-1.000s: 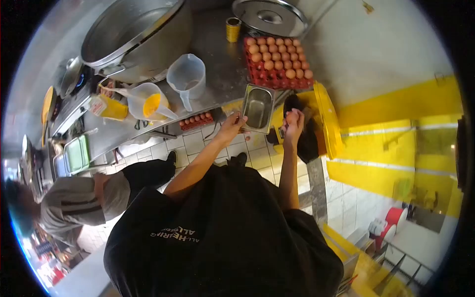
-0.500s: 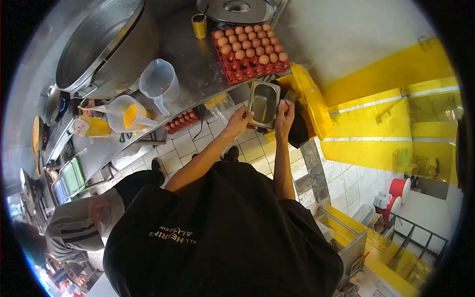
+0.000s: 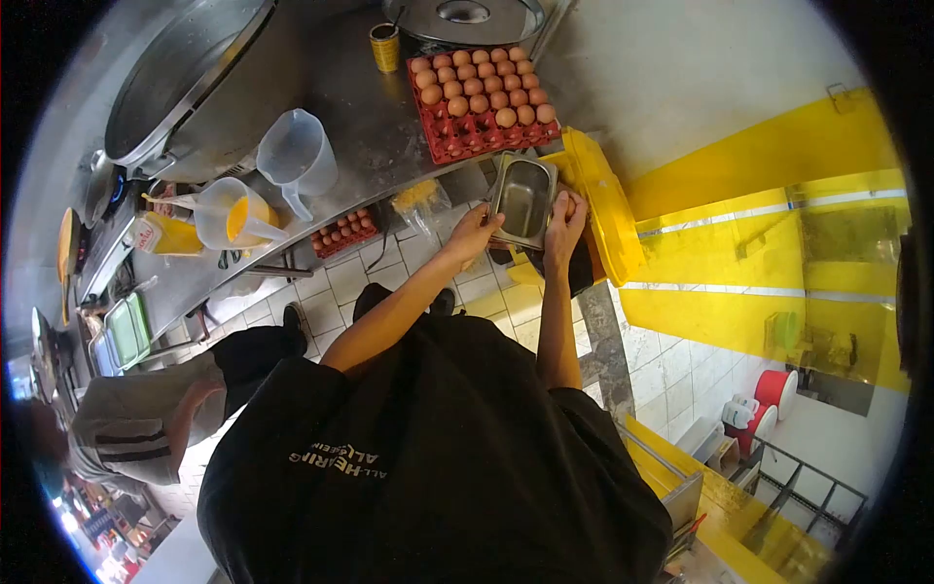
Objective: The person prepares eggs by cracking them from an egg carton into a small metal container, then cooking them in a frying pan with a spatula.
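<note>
A small, deep rectangular stainless-steel food pan point(image 3: 525, 201) is held out in front of me, beyond the counter's edge and just below the egg tray. My left hand point(image 3: 474, 234) is closed on its left rim, thumb on top. On the opposite side, my right hand point(image 3: 564, 232) grips the right rim with curled fingers; a rounded brownish patch at those fingers is too small to make out. Little shows inside the pan beyond shiny metal. A red egg tray point(image 3: 449, 148) with rows of brown eggs point(image 3: 477, 86) lies on the counter; its near cups hold none.
A yellow lidded bin point(image 3: 608, 209) stands open at the right. Along the steel counter point(image 3: 375, 146) are a clear jug point(image 3: 297, 156), a jug with yellow liquid point(image 3: 238, 219), a large pot point(image 3: 209, 127) and a yellow tin point(image 3: 385, 49). Another person point(image 3: 146, 419) stands at left.
The view has shifted slightly, so the counter items sit a little further left. Both hands still hold the pan, and the right hand's fingers have shifted at its rim.
</note>
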